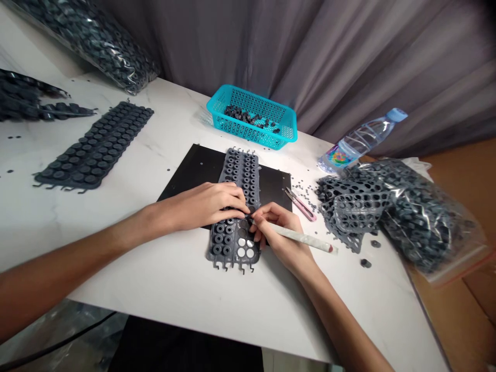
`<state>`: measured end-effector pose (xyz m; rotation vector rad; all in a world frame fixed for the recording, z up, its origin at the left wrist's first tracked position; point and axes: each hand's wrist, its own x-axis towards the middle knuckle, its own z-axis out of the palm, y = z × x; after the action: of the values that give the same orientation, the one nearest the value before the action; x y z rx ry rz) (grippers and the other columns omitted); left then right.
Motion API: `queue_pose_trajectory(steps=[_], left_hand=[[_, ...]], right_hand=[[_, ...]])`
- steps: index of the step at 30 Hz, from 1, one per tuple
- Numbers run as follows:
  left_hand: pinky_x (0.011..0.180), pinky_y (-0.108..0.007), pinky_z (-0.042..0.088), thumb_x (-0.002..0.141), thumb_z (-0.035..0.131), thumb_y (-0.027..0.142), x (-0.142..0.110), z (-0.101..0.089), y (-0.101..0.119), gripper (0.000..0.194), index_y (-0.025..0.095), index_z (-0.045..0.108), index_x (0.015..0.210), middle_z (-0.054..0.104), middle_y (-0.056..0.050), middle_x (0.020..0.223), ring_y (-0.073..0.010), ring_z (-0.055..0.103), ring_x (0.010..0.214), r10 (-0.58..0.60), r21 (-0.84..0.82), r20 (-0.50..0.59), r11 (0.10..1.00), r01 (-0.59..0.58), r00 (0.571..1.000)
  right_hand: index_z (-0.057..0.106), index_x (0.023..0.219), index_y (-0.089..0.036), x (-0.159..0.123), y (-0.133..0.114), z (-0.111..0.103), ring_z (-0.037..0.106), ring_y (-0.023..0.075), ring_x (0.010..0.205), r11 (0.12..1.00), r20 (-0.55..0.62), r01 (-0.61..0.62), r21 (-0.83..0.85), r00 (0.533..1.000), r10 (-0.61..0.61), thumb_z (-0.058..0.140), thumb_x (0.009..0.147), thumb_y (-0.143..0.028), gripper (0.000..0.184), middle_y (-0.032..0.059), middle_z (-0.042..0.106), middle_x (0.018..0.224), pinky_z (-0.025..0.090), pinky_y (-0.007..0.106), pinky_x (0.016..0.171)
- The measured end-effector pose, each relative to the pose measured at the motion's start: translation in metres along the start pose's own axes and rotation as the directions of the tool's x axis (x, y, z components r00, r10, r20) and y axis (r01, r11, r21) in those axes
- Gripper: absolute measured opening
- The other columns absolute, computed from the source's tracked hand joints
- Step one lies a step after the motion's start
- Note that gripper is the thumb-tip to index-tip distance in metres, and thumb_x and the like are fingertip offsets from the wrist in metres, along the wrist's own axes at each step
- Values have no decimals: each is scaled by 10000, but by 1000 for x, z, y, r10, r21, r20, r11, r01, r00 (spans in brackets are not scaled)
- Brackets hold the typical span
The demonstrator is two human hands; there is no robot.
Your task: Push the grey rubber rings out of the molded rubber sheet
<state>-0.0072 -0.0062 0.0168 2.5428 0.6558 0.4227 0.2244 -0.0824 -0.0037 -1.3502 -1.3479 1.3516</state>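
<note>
A dark grey moulded rubber sheet with rows of round, holed plugs lies lengthwise in front of me, on a black mat. Near its close end, several sockets on the right have no plug and show white or dark. My left hand rests across the sheet, thumb and fingertips drawn together at its middle. My right hand grips a slim tool with a pale marbled, pen-like handle. Its tip is hidden between the fingers, beside my left fingertips. Pink-handled thread snips lie to the right.
A turquoise basket holds loose dark pieces. Another plug sheet lies left, near a bag of parts. At right are stripped sheets, a water bottle, a filled plastic bag and scattered scraps.
</note>
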Motion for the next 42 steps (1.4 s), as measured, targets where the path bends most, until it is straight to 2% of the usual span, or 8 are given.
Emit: queue_pose_trajectory(steps=[9, 16, 19, 29, 35, 39, 42], left_hand=[[923, -310, 505, 1124, 521, 266, -1, 6, 7, 282, 195, 768, 1240, 730, -67, 1198, -218, 675, 1139, 45, 213, -7, 976, -43, 999], [981, -282, 497, 1099, 582, 266, 1, -4, 3, 247, 219, 783, 1236, 756, -39, 1205, -192, 691, 1152, -15, 30, 26, 999, 14, 1000], [980, -284, 497, 1100, 575, 255, 1, -6, 4, 254, 220, 782, 1242, 756, -42, 1204, -196, 691, 1152, -18, 37, 31, 999, 17, 999], [985, -288, 506, 1092, 581, 263, 1, -4, 5, 252, 235, 790, 1229, 768, -42, 1205, -198, 700, 1150, -20, 39, 10, 999, 20, 1000], [924, -283, 508, 1080, 615, 302, 1, 0, 5, 213, 241, 782, 1198, 760, -32, 1188, -194, 696, 1140, 12, 112, -18, 994, -10, 1000], [825, -280, 509, 1110, 536, 241, 0, 12, 2, 239, 202, 772, 1104, 763, -47, 1162, -208, 688, 1123, 94, 231, -44, 970, -82, 995], [823, -274, 528, 1111, 493, 188, 1, 16, 6, 263, 188, 752, 1066, 766, -61, 1168, -214, 696, 1134, 113, 188, -63, 977, -99, 992]], right_hand=[[664, 911, -179, -2, -1, -2, 652, 126, 572, 1000, 10, -1, 20, 1000, 1, 718, 925, -262, 101, 14, 721, 756, 532, 208, 498], [656, 932, -181, -1, 3, -1, 661, 134, 563, 998, 27, 9, 59, 1000, -11, 713, 972, -348, 181, 19, 730, 744, 545, 221, 506], [652, 940, -181, -1, 2, 0, 668, 137, 573, 997, 32, 16, 71, 999, -19, 703, 985, -361, 192, 25, 735, 762, 543, 224, 508], [644, 928, -187, -1, 1, -1, 667, 137, 582, 999, 33, 2, 47, 999, -4, 702, 936, -255, 90, 17, 727, 773, 531, 214, 496], [634, 907, -197, -4, -3, 1, 646, 132, 600, 999, 15, 6, -39, 1000, -6, 685, 913, -220, 56, 1, 701, 770, 515, 207, 512], [635, 911, -201, -6, -4, 2, 628, 136, 605, 991, 2, 34, -127, 999, -34, 649, 929, -233, 39, -7, 670, 758, 487, 217, 532], [626, 878, -205, -9, -3, 4, 569, 131, 589, 964, -2, 89, -251, 996, -92, 615, 949, -246, 82, -18, 621, 715, 422, 223, 527]])
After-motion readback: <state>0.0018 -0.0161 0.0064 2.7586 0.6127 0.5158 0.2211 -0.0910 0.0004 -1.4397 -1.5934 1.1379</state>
